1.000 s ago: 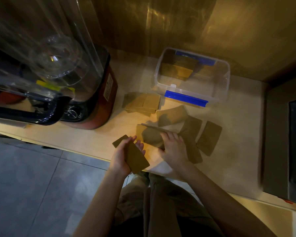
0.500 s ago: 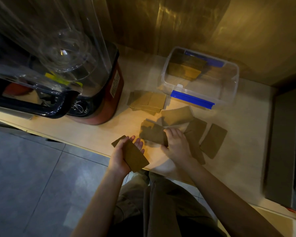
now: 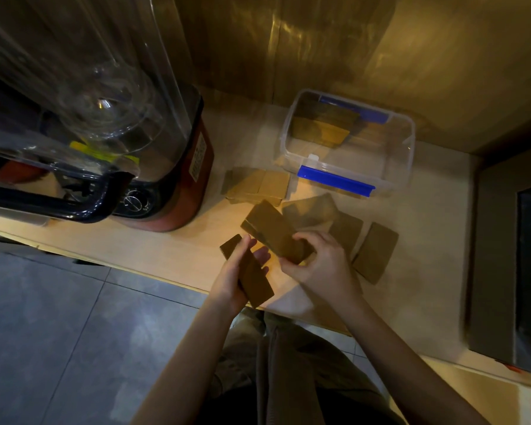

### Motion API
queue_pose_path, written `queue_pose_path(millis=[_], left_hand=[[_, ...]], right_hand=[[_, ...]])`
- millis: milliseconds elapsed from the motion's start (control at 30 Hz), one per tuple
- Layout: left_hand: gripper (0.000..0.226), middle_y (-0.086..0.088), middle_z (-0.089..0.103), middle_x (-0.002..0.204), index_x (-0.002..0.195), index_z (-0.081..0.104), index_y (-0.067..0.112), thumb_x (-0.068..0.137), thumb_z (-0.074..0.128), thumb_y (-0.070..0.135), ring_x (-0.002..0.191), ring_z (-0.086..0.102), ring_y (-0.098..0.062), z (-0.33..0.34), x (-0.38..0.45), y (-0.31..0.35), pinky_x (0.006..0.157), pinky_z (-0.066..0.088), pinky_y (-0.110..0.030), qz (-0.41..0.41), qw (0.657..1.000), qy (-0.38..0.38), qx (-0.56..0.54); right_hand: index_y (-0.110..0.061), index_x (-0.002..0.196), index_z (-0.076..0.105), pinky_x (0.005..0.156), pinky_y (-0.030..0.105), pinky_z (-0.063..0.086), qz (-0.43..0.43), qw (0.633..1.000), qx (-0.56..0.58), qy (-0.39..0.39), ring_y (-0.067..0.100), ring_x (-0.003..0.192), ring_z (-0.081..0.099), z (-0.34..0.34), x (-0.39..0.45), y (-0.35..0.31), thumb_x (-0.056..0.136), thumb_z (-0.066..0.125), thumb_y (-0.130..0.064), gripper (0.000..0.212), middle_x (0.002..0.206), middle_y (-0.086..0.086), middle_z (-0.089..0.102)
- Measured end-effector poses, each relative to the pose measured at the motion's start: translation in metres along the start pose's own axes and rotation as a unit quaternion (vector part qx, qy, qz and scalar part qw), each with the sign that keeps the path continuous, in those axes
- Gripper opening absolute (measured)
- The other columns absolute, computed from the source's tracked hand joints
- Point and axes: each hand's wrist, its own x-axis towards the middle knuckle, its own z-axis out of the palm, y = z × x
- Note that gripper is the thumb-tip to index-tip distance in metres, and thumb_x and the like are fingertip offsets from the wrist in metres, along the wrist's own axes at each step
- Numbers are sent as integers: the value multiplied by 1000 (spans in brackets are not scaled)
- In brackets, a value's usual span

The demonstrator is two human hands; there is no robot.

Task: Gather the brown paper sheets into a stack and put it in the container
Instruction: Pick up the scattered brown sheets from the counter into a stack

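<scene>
Blender [image 3: 111,124], big, clear jug on red base, sits on the light wooden counter [image 3: 166,256] well to the left of the container. Container [image 3: 348,139]: clear plastic, blue clip on its near edge, open top, several brown sheets already lying inside toward its far-left corner. Loose pile of brown sheets [image 3: 256,185] on the counter just left-front of the container. Three more single sheets [image 3: 376,253] spread flat in front of the container, overlapping slightly. Right hand [image 3: 322,265] in front of the container, fingers closed pinching a small stack of sheets [image 3: 273,234] by its near end, stack raised and tilted. Left hand [image 3: 236,277] farther from the container, at the counter edge, thumb and fingers gripping another thin stack [image 3: 252,277]. The two stacks are near, not touching.
</scene>
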Motion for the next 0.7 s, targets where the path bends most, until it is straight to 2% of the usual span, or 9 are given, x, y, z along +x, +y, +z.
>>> queue_pose_path(millis=[67, 133, 200, 300, 400, 500, 633, 700], left_hand=[[59, -5, 71, 98, 111, 63, 16, 67, 58, 55, 99, 63, -21, 10, 1, -2, 99, 43, -41, 18, 999, -28, -32], [62, -7, 72, 97, 107, 67, 18, 63, 57, 61, 95, 66, -23, 19, 3, -2, 93, 49, -43, 29, 996, -39, -70], [69, -7, 74, 93, 106, 67, 19, 57, 58, 67, 90, 68, -22, 26, 6, -2, 92, 48, -44, 20, 994, -44, -98], [70, -6, 72, 96, 105, 68, 18, 56, 59, 67, 98, 63, -21, 33, 10, -4, 97, 44, -44, 4, 991, -58, -122], [60, -5, 68, 104, 102, 67, 20, 59, 63, 61, 107, 60, -19, 42, 11, -9, 86, 50, -37, -26, 988, -78, -132], [57, -4, 70, 100, 105, 61, 18, 62, 63, 56, 102, 63, -18, 50, 12, -16, 76, 53, -33, -41, 990, -75, -116], [51, -4, 71, 94, 104, 60, 16, 65, 62, 50, 96, 64, -18, 58, 12, -25, 82, 51, -34, -50, 991, -89, -91], [42, -3, 65, 88, 99, 60, 17, 66, 63, 43, 87, 61, -16, 61, 12, -27, 84, 49, -32, -60, 991, -95, -75]], right_hand=[[-17, 104, 62, 80, 25, 50, 25, 998, 50, 10, 16, 100, 56, 3, -13, -7, 65, 78, -30, 45, 107, 2, 61], [-20, 102, 64, 74, 11, 42, 43, 996, 78, 23, 12, 95, 54, 9, -22, -12, 64, 79, -29, 42, 102, -3, 59], [-21, 102, 65, 71, 8, 38, 61, 993, 93, 38, 10, 94, 53, 14, -28, -14, 64, 79, -29, 41, 99, -5, 58], [-24, 104, 64, 70, 11, 39, 84, 991, 98, 42, 12, 95, 53, 14, -33, -12, 65, 77, -32, 42, 103, -1, 60], [-24, 105, 63, 76, 20, 46, 94, 991, 87, 38, 14, 97, 54, 14, -36, -9, 66, 75, -34, 42, 108, 2, 61], [-24, 107, 61, 81, 28, 50, 105, 992, 69, 33, 15, 98, 54, 12, -42, -3, 67, 74, -37, 44, 109, 2, 60], [-21, 106, 63, 77, 26, 47, 113, 987, 91, 68, 17, 96, 54, 11, -53, 4, 67, 75, -34, 43, 101, -1, 58], [-23, 108, 62, 82, 31, 50, 129, 986, 98, 47, 18, 100, 54, 8, -55, 7, 68, 74, -35, 43, 107, 2, 58]])
